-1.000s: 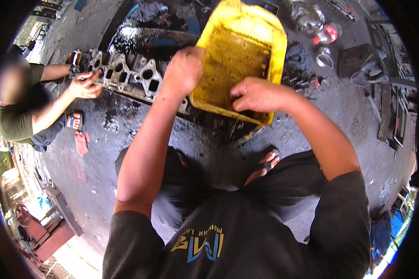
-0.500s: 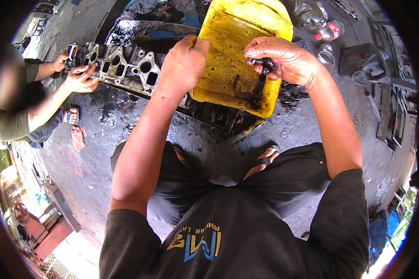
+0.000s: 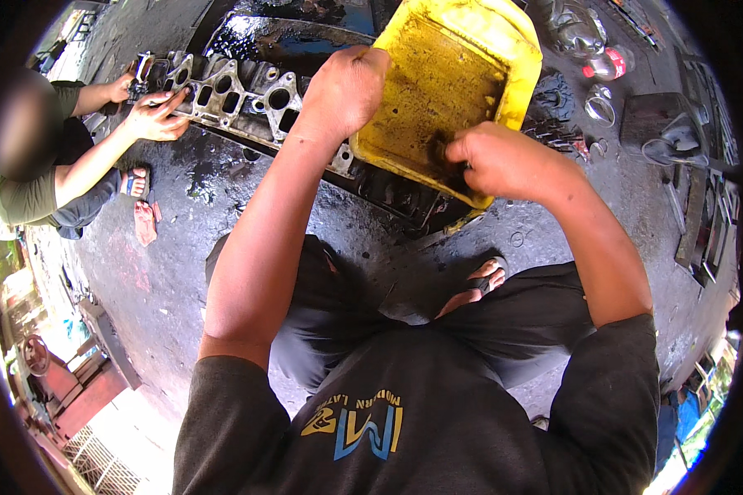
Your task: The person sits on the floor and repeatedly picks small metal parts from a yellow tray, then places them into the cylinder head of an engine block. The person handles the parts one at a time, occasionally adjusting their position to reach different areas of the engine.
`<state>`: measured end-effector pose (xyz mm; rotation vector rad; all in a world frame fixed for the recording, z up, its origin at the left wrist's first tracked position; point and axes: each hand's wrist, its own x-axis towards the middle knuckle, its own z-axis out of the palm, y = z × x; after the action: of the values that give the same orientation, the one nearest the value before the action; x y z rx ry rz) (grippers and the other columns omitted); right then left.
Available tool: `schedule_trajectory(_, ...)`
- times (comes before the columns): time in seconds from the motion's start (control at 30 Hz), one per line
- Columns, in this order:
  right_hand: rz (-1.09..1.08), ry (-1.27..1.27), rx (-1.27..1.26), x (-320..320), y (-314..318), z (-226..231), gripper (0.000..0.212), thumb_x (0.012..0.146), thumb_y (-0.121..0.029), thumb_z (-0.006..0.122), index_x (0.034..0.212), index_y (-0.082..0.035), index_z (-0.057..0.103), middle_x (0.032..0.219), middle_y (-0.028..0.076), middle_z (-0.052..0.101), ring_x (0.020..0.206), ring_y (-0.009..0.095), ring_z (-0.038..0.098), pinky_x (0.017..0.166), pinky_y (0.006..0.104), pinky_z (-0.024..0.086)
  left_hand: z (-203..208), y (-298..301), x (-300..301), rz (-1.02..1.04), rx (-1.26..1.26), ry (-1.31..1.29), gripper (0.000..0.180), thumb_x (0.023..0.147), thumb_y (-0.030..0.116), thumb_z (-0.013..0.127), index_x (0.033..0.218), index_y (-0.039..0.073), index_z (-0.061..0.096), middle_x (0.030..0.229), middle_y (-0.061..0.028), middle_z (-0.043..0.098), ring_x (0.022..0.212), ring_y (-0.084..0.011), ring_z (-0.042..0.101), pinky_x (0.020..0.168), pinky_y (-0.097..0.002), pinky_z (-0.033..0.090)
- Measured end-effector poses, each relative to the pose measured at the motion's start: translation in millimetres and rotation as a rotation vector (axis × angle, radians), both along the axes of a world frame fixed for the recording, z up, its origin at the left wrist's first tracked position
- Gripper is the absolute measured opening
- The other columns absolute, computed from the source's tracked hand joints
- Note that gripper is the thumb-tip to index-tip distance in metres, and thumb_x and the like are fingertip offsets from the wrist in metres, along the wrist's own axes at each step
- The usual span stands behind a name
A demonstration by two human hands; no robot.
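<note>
A shallow yellow plastic tray, smeared with black grime, is held up tilted in front of me. My left hand is closed round its left edge. At the tray's lower right, my right hand is curled against the inside, thumb and fingers together. What it holds is hidden behind the knuckles; dark oily residue shows by the fingertips. Left of the tray lies a long metal cylinder head with a row of ports, partly covered by my left forearm.
A person at the left has both hands on the cylinder head's far end. Past the tray at right lie a clear bottle with a red cap, a glass jar and metal scraps. A pink rag lies on the oily floor.
My right hand has moved down and turned knuckles-up against the tray's lower right; the dark, oily small parts seen in it before are now out of sight. The tray has shifted slightly right.
</note>
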<state>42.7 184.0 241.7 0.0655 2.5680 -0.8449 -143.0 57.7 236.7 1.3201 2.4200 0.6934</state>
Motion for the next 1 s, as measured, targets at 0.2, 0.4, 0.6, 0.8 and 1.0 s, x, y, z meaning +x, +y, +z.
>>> schedule_trajectory(0.2,0.112,-0.205,-0.173,-4,-8,9,0.022,0.072,-0.011,0.057,0.087,0.003,0.063,0.079,0.022,0.062,0.076,0.038,0.062,0.070,0.0439,0.049,-3,1,-7,0.011,0.036,-0.182,0.034,0.089,0.026,0.039,0.103,0.002,0.059,0.107,-0.0245,0.060,0.104,-0.0410,0.055,0.089,-0.0434,0.045)
schedule_trajectory(0.4,0.072,-0.308,-0.247,-5,-9,9,0.027,0.074,-0.016,0.057,0.094,0.000,0.067,0.077,0.019,0.065,0.072,0.032,0.064,0.067,0.0399,0.049,-8,0,-8,-0.173,-0.047,-0.018,0.033,0.089,0.024,0.039,0.104,0.004,0.060,0.106,-0.0245,0.060,0.101,-0.0411,0.057,0.088,-0.0441,0.045)
schedule_trajectory(0.6,0.065,-0.367,-0.340,-8,-4,9,0.027,0.071,-0.013,0.062,0.096,-0.002,0.066,0.081,0.013,0.067,0.074,0.024,0.064,0.067,0.0354,0.050,-12,1,-10,-0.153,-0.004,-0.058,0.031,0.089,0.023,0.040,0.102,0.004,0.060,0.104,-0.0258,0.061,0.101,-0.0408,0.058,0.088,-0.0455,0.046)
schedule_trajectory(0.8,-0.052,-0.468,-0.470,-8,-3,7,0.031,0.069,-0.013,0.064,0.097,-0.001,0.065,0.083,0.012,0.068,0.075,0.022,0.064,0.069,0.0332,0.051,-16,2,-10,-0.171,-0.091,0.007,0.033,0.091,0.029,0.045,0.104,0.003,0.062,0.100,-0.0216,0.064,0.098,-0.0362,0.060,0.085,-0.0386,0.046)
schedule_trajectory(1.0,0.023,-0.436,-0.436,-11,-3,6,0.029,0.070,-0.011,0.064,0.096,0.000,0.064,0.081,0.008,0.067,0.071,0.016,0.063,0.066,0.0297,0.051,-11,1,-8,-0.157,-0.073,0.011,0.030,0.088,0.020,0.039,0.101,0.003,0.060,0.104,-0.0259,0.061,0.100,-0.0414,0.059,0.088,-0.0464,0.047)
